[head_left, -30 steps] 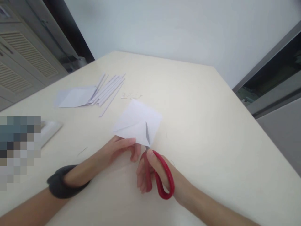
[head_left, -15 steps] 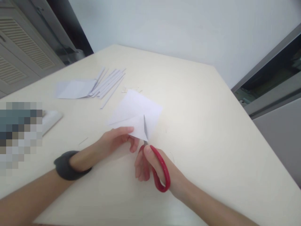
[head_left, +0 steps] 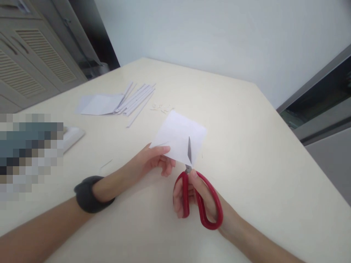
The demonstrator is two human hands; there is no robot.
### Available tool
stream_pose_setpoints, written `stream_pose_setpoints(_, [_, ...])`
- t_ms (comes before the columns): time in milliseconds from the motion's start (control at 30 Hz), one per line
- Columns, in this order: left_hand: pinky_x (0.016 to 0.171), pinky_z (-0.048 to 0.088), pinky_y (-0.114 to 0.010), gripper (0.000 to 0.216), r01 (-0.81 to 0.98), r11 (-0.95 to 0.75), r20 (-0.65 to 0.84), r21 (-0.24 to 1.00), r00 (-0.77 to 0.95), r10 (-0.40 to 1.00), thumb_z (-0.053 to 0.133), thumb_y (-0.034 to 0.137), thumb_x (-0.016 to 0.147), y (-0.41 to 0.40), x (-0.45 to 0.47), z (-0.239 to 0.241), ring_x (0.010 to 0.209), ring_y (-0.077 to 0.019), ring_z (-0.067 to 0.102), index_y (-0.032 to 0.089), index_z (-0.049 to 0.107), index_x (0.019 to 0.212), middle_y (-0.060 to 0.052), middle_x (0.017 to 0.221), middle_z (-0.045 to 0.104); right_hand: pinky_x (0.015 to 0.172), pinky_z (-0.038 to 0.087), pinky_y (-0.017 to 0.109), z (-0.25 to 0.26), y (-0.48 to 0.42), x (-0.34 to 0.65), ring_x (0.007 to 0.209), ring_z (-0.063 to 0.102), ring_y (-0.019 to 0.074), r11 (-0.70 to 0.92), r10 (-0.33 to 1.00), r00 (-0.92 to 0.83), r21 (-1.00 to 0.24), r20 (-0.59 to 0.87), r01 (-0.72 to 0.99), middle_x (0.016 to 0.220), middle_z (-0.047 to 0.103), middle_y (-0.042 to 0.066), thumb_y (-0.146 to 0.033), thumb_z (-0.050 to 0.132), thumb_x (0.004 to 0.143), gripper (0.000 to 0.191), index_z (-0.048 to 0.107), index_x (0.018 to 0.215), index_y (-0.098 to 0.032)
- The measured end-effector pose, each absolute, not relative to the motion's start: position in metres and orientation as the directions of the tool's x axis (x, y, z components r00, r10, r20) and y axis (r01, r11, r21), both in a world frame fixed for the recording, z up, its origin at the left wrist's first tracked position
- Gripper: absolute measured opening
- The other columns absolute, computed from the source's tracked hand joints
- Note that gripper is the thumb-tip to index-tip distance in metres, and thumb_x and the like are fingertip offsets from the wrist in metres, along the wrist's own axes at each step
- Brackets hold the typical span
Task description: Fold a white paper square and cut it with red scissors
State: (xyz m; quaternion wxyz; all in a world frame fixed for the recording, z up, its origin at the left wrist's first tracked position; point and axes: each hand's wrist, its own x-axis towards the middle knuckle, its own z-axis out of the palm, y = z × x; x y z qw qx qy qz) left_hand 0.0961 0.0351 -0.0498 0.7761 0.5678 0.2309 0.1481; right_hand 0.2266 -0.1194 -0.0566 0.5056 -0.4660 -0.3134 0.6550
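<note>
My left hand (head_left: 157, 160) pinches the near left edge of a white sheet of paper (head_left: 178, 131), thumb on top and fingers underneath. In my right hand (head_left: 201, 193) is a pair of scissors (head_left: 218, 208) with red handles, my thumb through one loop and fingers through the other. One grey blade lies over the paper near its near right corner; the other blade is hidden beneath the sheet. The scissors' handles stand apart. A dark band (head_left: 91, 193) circles my left wrist.
Farther back on the pale table (head_left: 274, 190) lie several narrow paper strips (head_left: 137, 98) and a stack of white paper (head_left: 100, 104). Small paper scraps (head_left: 161, 107) are beyond the sheet. A blurred-out item (head_left: 27, 153) sits at the left edge. A wall (head_left: 205, 36) stands behind.
The scissors' handles have spread wider apart. In the view, both hands, the paper and the table items sit farther right. The sheet lies flatter near my left thumb.
</note>
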Motion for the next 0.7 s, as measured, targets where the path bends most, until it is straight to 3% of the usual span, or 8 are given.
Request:
stream_pose_setpoints(233, [0.052,0.045,-0.026,0.035,0.042,0.342,-0.211,0.939,0.855,0.474,0.059,0.042,0.085,0.038,0.091,-0.051,0.050,-0.0157,0.057,0.014,0.069,0.065,-0.003,0.052,0.064,0.055,0.044,0.027,-0.047,-0.112,0.220,0.054,0.056,0.0143,-0.350,0.935,-0.085,-0.863,-0.343,-0.363,0.063,0.060,0.005,-0.085,0.032,0.077,0.074,0.060,0.079,-0.016])
stream_pose_setpoints(433, [0.049,0.044,-0.024,0.038,0.062,0.333,-0.216,0.941,0.866,0.451,0.061,0.044,0.084,0.038,0.089,-0.052,0.049,-0.0148,0.057,0.014,0.069,0.062,-0.004,0.054,0.065,0.056,0.047,0.029,-0.047,-0.115,0.227,0.057,0.062,0.0189,-0.393,0.919,-0.146,-0.850,-0.365,-0.351,0.065,0.064,0.008,-0.084,0.033,0.078,0.074,0.063,0.086,-0.016])
stream_pose_setpoints(700, [0.054,0.047,-0.024,0.038,0.065,0.187,-0.156,0.980,0.836,0.526,0.058,0.041,0.086,0.029,0.094,-0.044,0.050,-0.0147,0.058,0.017,0.064,0.057,0.000,0.051,0.062,0.063,0.052,0.033,-0.056,-0.126,0.232,0.068,0.066,0.0225,-0.370,0.927,-0.198,-0.859,-0.318,-0.354,0.075,0.068,0.007,-0.072,0.042,0.086,0.054,0.065,0.093,-0.023])
